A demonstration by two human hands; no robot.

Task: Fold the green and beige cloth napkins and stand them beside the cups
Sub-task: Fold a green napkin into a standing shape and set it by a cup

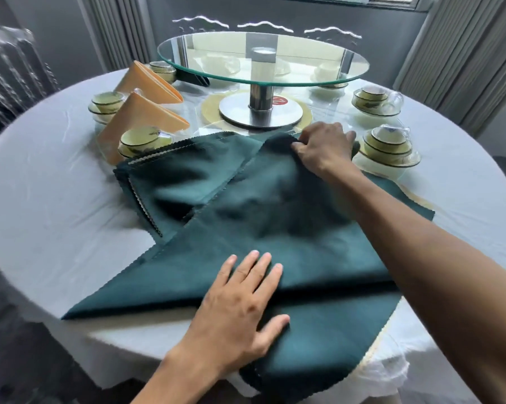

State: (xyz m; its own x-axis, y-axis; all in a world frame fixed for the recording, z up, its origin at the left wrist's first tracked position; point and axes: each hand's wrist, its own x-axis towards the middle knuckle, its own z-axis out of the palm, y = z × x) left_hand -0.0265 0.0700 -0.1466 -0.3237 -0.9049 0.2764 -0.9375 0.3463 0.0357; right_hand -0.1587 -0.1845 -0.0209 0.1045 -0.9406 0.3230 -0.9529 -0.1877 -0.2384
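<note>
Pinching the far corner of the green napkin (275,228) w/ the right hand (324,150), left hand (240,304) flat on its near edge on the counter (56,199), that grip could bump the cup (388,141) just beside it & tip it.

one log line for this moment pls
left hand flat on green napkin | right hand pinches its far corner | two beige napkins standing
</note>
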